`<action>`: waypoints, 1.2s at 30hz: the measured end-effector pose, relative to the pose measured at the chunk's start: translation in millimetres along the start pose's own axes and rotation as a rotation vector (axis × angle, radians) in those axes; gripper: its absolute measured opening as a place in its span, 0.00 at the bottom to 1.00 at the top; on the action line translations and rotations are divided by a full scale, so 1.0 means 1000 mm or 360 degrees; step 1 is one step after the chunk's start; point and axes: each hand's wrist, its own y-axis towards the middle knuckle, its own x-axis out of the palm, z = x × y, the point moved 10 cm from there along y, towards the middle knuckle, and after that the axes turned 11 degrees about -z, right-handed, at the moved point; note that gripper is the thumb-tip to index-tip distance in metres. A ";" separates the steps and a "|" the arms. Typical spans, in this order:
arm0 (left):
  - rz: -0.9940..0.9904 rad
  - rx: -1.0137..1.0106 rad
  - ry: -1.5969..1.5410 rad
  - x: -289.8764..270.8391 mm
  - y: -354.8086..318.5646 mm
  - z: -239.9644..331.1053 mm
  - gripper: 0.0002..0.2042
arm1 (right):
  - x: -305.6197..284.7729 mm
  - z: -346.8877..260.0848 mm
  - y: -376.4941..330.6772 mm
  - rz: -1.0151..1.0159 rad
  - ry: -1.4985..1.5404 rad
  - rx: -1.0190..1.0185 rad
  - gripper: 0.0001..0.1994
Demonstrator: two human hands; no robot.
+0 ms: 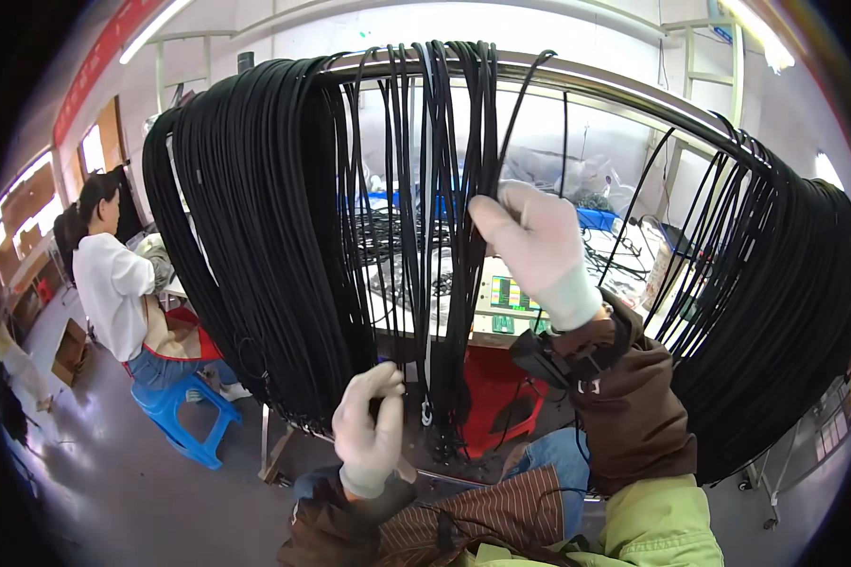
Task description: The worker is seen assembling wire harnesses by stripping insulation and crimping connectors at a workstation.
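Note:
Many long black cables (265,208) hang in a thick curtain over a horizontal metal rail (586,77) in front of me. My right hand (539,248), in a white glove, is raised at the right edge of the middle bunch of cables (459,180), its thumb and finger closed on a cable there. Lower and to the left, my left hand (369,430), gloved too, has curled fingers, with the fingertips on the lower part of a thin hanging cable. A small metal hook-like end (426,413) hangs just right of it.
Another dense bundle of cables (766,312) fills the rail's right end. Behind the curtain is a cluttered worktable (624,269) with a device with a lit screen (512,295). A red stool (487,416) stands below. At left a person (113,265) sits on a blue stool (184,411).

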 end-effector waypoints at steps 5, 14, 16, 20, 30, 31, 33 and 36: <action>-0.0078 0.0419 -0.0130 0.049 0.074 0.061 0.22 | -0.024 0.007 -0.018 0.0173 0.0649 0.0033 0.10; -0.0258 -0.0037 -0.0308 0.076 0.117 0.039 0.10 | -0.146 0.058 -0.060 0.0775 0.0582 -0.0094 0.13; -0.0148 -0.0029 -0.0199 0.056 0.119 0.026 0.07 | -0.158 0.069 -0.073 0.0874 0.0686 -0.0183 0.13; -0.0030 -0.0135 -0.0754 0.060 0.115 0.006 0.07 | -0.096 0.088 -0.082 0.0447 0.0935 0.0089 0.12; -0.1036 -0.0617 -0.0703 0.148 0.046 -0.057 0.09 | 0.131 0.178 -0.193 -0.0740 0.1334 0.1053 0.11; -0.0900 -0.0631 -0.0673 0.131 0.045 -0.072 0.09 | 0.115 0.182 -0.194 -0.0712 0.1256 0.1070 0.12; -0.0631 -0.0629 -0.0616 0.098 0.043 -0.097 0.08 | 0.069 0.178 -0.183 -0.0510 0.1079 0.0930 0.16; -0.0561 -0.0648 -0.0692 0.094 0.045 -0.099 0.08 | -0.028 0.171 -0.168 -0.0066 0.0943 0.0385 0.17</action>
